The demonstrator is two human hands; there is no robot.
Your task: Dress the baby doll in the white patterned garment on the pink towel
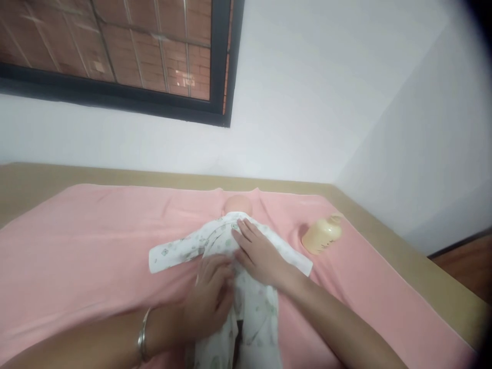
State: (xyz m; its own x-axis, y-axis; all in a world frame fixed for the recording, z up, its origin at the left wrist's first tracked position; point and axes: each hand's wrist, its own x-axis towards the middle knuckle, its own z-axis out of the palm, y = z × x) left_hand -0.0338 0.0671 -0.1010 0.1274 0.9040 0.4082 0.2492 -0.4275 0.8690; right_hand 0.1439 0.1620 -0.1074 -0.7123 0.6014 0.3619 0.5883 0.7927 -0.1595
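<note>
On a pink cloth lies what looks like a baby doll, its bald round head [237, 204] showing at the far end. It wears a white baby romper [263, 307] with a small green print, its sleeves spread out to both sides. My right hand [258, 252] rests palm down on the romper's chest, fingers stretched out. Over the romper's left front, my left hand [209, 294] is bent inward with curled fingers. Its fingertips are blurred, and whatever may be between them is hidden. A silver bangle [142, 335] circles my left wrist.
The pink cloth [107, 225] covers most of a tan surface [376, 236]. A cream bottle [323, 234] lies tilted on the cloth, right of the doll. Behind stands a white wall [292, 102] with a dark-framed window [223, 61] at upper left.
</note>
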